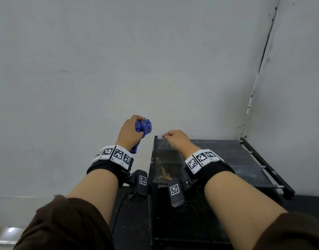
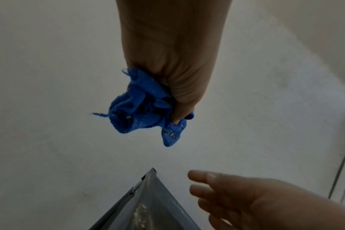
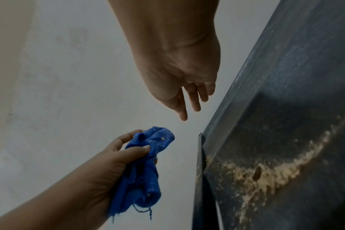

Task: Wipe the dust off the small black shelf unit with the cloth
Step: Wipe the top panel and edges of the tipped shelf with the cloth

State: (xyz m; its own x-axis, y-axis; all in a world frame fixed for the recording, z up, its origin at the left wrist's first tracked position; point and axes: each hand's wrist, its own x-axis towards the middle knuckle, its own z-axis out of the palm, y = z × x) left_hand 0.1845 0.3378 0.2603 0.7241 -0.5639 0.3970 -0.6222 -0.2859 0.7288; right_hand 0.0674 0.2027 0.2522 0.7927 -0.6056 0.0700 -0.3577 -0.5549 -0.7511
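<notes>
Grey wall corner, shelf unit (image 1: 218, 156) set against it. Dust line (image 1: 165, 173) is seen nearest, along its left edge. Right hand (image 1: 176, 140) is held relaxed above; cloth (image 1: 143, 128) is bunched in left hand (image 1: 130, 132), just left of shelf.

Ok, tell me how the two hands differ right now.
The left hand grips the bunched blue cloth; the right hand holds nothing, its fingers loose. The left hand is off to the side of the black shelf, in front of the wall; the right hand is over the shelf's dusty top, near its back left corner. Both wear marker bands at the wrist.
</notes>
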